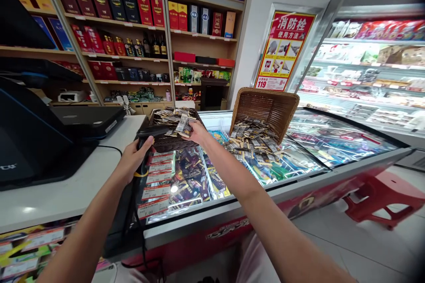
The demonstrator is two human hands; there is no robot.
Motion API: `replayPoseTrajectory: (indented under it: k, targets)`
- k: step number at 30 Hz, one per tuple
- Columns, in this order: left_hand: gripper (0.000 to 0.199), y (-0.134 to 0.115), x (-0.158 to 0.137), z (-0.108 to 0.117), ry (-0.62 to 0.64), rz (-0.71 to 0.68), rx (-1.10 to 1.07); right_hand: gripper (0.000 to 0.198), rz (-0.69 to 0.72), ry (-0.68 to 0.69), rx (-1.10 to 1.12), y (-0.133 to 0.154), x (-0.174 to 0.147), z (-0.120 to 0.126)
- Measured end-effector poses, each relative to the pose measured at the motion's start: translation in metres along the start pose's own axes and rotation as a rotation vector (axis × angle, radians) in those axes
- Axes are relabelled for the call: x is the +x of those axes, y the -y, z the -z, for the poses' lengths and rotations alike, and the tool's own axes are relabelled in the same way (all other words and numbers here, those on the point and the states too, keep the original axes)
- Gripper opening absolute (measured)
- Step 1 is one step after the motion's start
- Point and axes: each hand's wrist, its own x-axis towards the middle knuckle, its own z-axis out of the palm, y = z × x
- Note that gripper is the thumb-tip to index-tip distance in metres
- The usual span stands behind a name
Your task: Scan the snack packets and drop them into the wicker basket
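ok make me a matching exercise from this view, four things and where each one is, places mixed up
Things
1. handheld barcode scanner
2. small sealed packet
3. brown wicker basket
4. red plastic stool

Places
A. on the tiled floor
B. in the right hand
C. tipped over on the chest freezer, with loose packets spilling from its mouth
D. in the left hand

Pairs: 1-D, 2-B, 3-C, 4-A

Noted glossy plastic on small, flat, pale-and-dark packets [183,126]. Recorded rough wicker weave on tipped brown rectangular basket [257,105], smooth plastic on low red stool [396,190].
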Motion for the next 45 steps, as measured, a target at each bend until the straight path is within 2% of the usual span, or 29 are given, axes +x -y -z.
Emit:
replayPoseTrajectory:
  k: [2, 4, 6, 8, 11, 13, 15, 22, 26, 29, 31, 34, 37, 39, 41, 42, 43, 45]
  targets:
    - [0.061, -0.007, -0.010, -0.010, 0.057, -0.016, 0.036, 0.031, -0.079, 0.047, 0.155, 0.004, -0.018, 0.009]
    - [0.060, -0.014, -0.019, -0.016, 0.100, -0.027, 0.088, 0.055, -0.024, 0.149, 0.177, 0.009, -0.032, 0.019]
    - [0.060, -0.021, -0.026, -0.018, 0.133, -0.043, 0.115, 0.079, 0.073, 0.224, 0.004, 0.017, -0.041, 0.031]
    - [0.060, -0.027, -0.031, -0.016, 0.177, -0.075, 0.124, 0.089, 0.149, 0.227, -0.231, 0.027, -0.045, 0.045]
    - [0.059, -0.034, -0.038, -0.009, 0.276, -0.096, 0.200, 0.072, 0.242, 0.238, -0.466, 0.044, -0.044, 0.065]
    - [0.058, -0.037, -0.042, -0.005, 0.322, -0.092, 0.267, 0.056, 0.265, 0.289, -0.492, 0.052, -0.043, 0.075]
    - [0.057, -0.038, -0.046, -0.004, 0.334, -0.099, 0.312, 0.048, 0.251, 0.320, -0.462, 0.057, -0.044, 0.082]
    - [0.054, -0.034, -0.052, -0.013, 0.383, -0.140, 0.372, 0.041, 0.152, 0.311, -0.350, 0.054, -0.051, 0.095]
    - [0.054, -0.036, -0.055, -0.019, 0.398, -0.125, 0.400, 0.043, 0.170, 0.320, -0.318, 0.050, -0.044, 0.106]
    - [0.055, -0.037, -0.059, -0.023, 0.362, -0.123, 0.405, 0.039, 0.204, 0.218, -0.348, 0.052, -0.031, 0.128]
    - [0.056, -0.035, -0.061, -0.023, 0.329, -0.124, 0.397, 0.036, 0.218, 0.053, -0.449, 0.053, -0.023, 0.152]
    - [0.058, -0.026, -0.061, -0.017, 0.273, -0.108, 0.380, 0.036, 0.219, -0.244, -0.799, 0.048, -0.018, 0.193]
    - [0.060, -0.015, -0.058, -0.009, 0.227, -0.071, 0.330, 0.041, 0.205, -0.415, -1.107, 0.029, -0.021, 0.215]
    - [0.062, -0.008, -0.056, -0.005, 0.178, -0.046, 0.261, 0.046, 0.287, -0.519, -1.224, 0.012, -0.023, 0.209]
    - [0.063, -0.003, -0.053, -0.001, 0.102, -0.021, 0.185, 0.050, 0.449, -0.572, -1.349, -0.004, -0.022, 0.188]
    - [0.064, -0.001, -0.052, 0.001, 0.065, -0.011, 0.148, 0.052, 0.549, -0.526, -1.421, -0.010, -0.020, 0.174]
    - [0.065, 0.001, -0.052, 0.003, 0.031, -0.003, 0.118, 0.053, 0.648, -0.416, -1.487, -0.015, -0.017, 0.158]
    - [0.067, 0.002, -0.052, 0.008, -0.006, 0.008, 0.082, 0.055, 0.795, -0.071, -1.588, -0.022, -0.011, 0.126]
